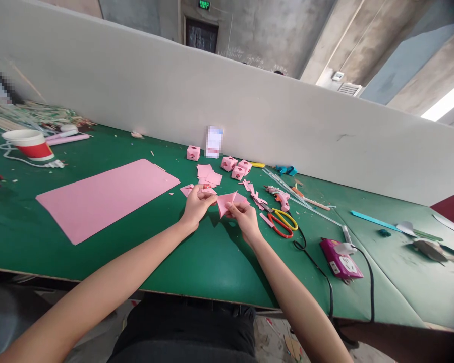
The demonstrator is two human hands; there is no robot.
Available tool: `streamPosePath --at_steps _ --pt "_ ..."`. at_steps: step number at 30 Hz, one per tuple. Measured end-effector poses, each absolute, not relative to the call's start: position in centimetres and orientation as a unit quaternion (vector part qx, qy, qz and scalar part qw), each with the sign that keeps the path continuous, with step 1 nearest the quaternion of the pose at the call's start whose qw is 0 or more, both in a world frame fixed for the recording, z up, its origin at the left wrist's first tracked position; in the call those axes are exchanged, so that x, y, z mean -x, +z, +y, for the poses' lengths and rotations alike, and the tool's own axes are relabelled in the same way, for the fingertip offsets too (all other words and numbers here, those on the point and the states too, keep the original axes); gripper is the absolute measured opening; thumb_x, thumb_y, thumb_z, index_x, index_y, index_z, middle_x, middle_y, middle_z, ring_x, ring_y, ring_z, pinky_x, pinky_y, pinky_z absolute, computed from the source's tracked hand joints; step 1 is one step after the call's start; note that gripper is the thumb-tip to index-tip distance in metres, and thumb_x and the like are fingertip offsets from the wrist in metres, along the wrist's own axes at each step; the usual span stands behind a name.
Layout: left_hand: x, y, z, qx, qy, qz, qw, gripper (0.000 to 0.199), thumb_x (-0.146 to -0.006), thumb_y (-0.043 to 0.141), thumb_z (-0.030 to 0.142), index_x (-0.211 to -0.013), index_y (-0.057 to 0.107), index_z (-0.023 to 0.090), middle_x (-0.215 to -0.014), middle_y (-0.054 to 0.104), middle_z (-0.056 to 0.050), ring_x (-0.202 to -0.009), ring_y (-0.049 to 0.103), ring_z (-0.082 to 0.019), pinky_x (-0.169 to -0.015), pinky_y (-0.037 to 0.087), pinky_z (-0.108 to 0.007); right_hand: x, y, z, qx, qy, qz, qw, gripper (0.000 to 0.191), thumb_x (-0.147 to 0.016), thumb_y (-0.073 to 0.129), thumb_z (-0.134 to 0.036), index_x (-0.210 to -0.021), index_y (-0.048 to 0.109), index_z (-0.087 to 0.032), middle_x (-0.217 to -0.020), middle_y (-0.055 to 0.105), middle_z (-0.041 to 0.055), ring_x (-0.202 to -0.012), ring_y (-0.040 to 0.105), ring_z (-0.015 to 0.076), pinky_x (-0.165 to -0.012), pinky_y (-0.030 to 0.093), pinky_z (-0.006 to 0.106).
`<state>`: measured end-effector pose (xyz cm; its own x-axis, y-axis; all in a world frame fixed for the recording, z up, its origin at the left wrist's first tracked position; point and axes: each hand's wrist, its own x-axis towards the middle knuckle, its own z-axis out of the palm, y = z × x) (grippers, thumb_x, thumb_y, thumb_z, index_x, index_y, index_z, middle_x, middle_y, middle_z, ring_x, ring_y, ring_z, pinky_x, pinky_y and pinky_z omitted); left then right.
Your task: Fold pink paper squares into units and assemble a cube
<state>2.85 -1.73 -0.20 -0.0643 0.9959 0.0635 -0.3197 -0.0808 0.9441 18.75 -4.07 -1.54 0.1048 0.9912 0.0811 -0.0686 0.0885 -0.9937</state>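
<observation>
A small folded piece of pink paper is held above the table between my hands. My right hand pinches its lower right part. My left hand has thumb and fingertips pressed together at the paper's left edge; whether they grip it is hard to tell. Just behind my hands lie small pink paper squares and folded pink pieces. Farther back stand several pink paper cubes with diamond-shaped holes. Pink offcuts lie to the right of my right hand.
A large pink sheet lies at left, with a paper cup beyond it. Right of my hands are red-and-yellow scissors, a pink glue gun, black cable and a magenta box. A pale partition stands behind the green table.
</observation>
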Motion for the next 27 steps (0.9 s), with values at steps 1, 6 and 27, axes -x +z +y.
streamPosePath --at_steps 1,6,27 --pt "-2.9 -0.2 -1.7 -0.417 0.607 0.405 0.542 0.046 -0.065 0.079 0.021 -0.104 0.055 0.019 -0.075 0.070 0.003 -0.070 0.068 -0.015 -0.079 0.054 -0.033 -18.7 -1.5 -4.1 0.484 0.475 -0.472 0.564 0.044 -0.060 0.089 -0.060 -0.072 0.078 -0.019 -0.067 0.073 0.0042 -0.062 0.067 0.0179 -0.063 0.058 0.033" --pt "-2.8 -0.6 -1.4 -0.420 0.613 0.403 0.534 0.046 -0.065 0.078 0.022 -0.104 0.055 0.018 -0.074 0.070 0.003 -0.068 0.067 -0.015 -0.078 0.055 -0.033 -18.4 -1.1 -4.3 0.473 0.547 -0.453 0.521 0.047 -0.058 0.092 -0.059 -0.077 0.078 -0.018 -0.073 0.076 0.0075 -0.066 0.072 0.0190 -0.065 0.059 0.031" --pt "-2.9 0.1 -1.2 -0.406 0.622 0.411 0.529 0.053 -0.063 0.078 0.020 -0.107 0.049 0.018 -0.074 0.069 0.004 -0.067 0.067 -0.014 -0.074 0.057 -0.031 -17.7 -0.9 -4.6 0.465 0.544 -0.471 0.516 0.050 -0.053 0.095 -0.055 -0.076 0.068 -0.020 -0.067 0.078 0.0053 -0.063 0.073 0.0216 -0.066 0.060 0.035"
